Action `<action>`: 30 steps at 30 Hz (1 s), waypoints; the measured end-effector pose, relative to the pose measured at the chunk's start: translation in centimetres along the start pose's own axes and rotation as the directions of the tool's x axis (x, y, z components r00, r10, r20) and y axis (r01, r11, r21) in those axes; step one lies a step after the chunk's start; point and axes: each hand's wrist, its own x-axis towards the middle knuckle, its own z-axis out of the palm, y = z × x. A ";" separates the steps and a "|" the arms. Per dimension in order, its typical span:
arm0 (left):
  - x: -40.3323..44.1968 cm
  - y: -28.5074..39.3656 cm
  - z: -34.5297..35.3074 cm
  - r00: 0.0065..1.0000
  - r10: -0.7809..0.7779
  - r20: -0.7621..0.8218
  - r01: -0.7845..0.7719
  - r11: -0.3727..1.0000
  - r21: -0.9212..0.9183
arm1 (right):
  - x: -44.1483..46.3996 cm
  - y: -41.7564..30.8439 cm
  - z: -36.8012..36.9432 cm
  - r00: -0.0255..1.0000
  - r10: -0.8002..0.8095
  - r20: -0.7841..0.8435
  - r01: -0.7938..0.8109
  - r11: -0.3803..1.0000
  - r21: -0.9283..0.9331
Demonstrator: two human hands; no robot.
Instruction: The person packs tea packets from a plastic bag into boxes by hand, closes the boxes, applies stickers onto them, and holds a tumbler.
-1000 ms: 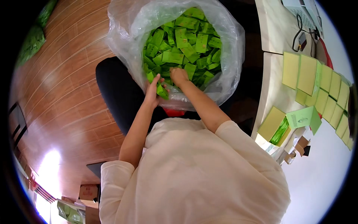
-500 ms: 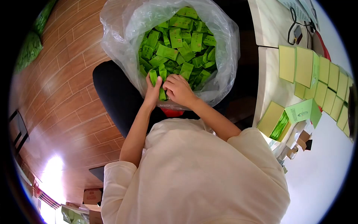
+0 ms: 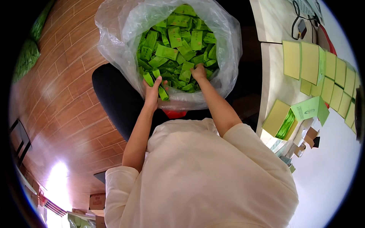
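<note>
from the head view, i see the left hand [image 3: 151,92] curled, thumb and fingers clasping green packets [image 3: 163,94]; i make out about three there. the right hand [image 3: 199,72] reaches into the plastic bag [image 3: 114,34], fingertips down among the many packets inside, so i can't tell whether they pinch one. the packets look light, soft and a bit slippery, probably best taken by a flat end, gently, in case the contents crush. i count one bag and one open box [image 3: 274,117] of packets on the table [image 3: 270,79]; the bagged ones defy counting.
</note>
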 end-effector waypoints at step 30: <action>-20.8 4.9 23.6 0.511 0.056 0.858 -0.376 0.912 0.164 | -24.3 8.2 -37.4 0.802 -0.370 -0.468 0.597 0.515 0.615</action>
